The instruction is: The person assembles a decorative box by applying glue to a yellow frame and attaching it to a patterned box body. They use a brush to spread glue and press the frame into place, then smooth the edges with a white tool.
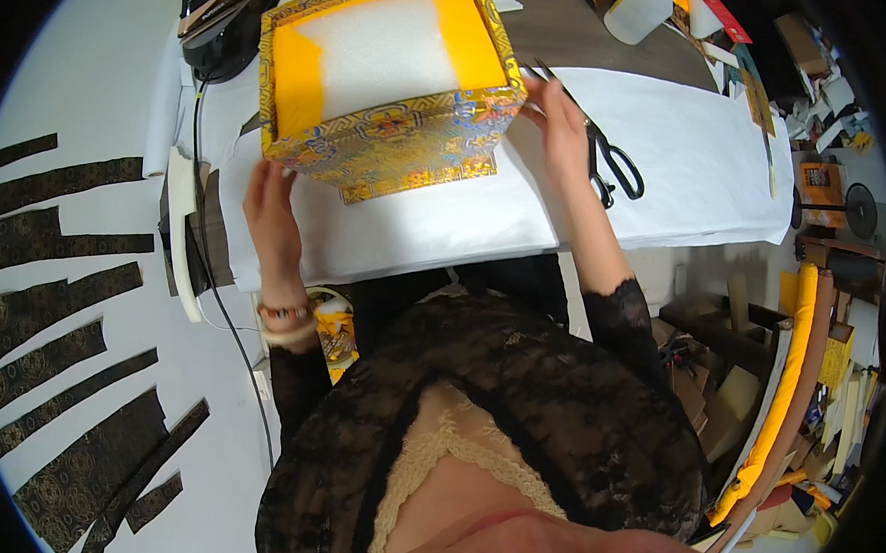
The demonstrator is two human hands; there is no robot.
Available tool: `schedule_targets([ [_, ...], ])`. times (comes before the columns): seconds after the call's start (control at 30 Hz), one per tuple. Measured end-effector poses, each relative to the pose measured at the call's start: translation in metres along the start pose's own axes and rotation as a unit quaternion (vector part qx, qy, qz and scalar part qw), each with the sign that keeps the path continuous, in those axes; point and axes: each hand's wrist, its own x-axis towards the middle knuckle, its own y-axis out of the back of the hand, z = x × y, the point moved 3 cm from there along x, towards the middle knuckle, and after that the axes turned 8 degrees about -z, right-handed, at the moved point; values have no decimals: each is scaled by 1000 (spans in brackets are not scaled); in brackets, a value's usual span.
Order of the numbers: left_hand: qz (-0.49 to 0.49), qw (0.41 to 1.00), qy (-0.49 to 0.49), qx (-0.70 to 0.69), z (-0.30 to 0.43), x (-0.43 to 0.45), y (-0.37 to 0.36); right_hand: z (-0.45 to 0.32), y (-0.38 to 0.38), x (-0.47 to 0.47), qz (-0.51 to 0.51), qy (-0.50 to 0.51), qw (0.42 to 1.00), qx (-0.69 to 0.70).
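A box covered in gold patterned brocade (pixel 413 136) stands before me over the white-covered worktable. White foam (pixel 391 52) and yellow cloth lining (pixel 463 33) fill its top, which faces up towards me. My left hand (pixel 270 204) holds the near left corner, its fingertips partly hidden under the rim. At the near right corner, my right hand (pixel 561 129) grips the side, with its fingers partly behind the box. Black-handled scissors (pixel 607 154) lie just right of that hand, blades pointing away.
An electric iron (pixel 227 28) stands at the back left, its black cord (pixel 213 287) running down past the table's left edge. Dark patterned fabric strips (pixel 95 453) lie at left. A white plastic container (pixel 637 16) sits at the back right. Yellow cloth rolls (pixel 778 399) and scraps crowd the right.
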Motion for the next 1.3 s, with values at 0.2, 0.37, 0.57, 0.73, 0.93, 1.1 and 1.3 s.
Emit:
schedule_targets([
  [0.2, 13, 981, 137, -133, -48, 68, -21, 15, -54, 44, 1, -95, 979, 181],
  [0.37, 14, 972, 179, -154, -62, 79, -45, 44, -57, 58, -12, -39, 970, 240],
  [0.57, 6, 972, 175, -159, -63, 83, -51, 66, -51, 65, 12, -57, 968, 244],
  [0.73, 0, 974, 164, -154, -61, 84, -51, 64, -58, 62, -58, -54, 933, 352],
  [0.93, -57, 983, 117, -131, -54, 84, -60, 83, -46, 70, -101, -55, 929, 352],
  [1.1, -155, 986, 8, 58, -29, 90, -34, 88, -2, 59, -111, -56, 932, 340],
  [1.3, -350, 923, 31, 156, -8, 98, -10, 38, 1, -39, -173, -50, 974, -135],
])
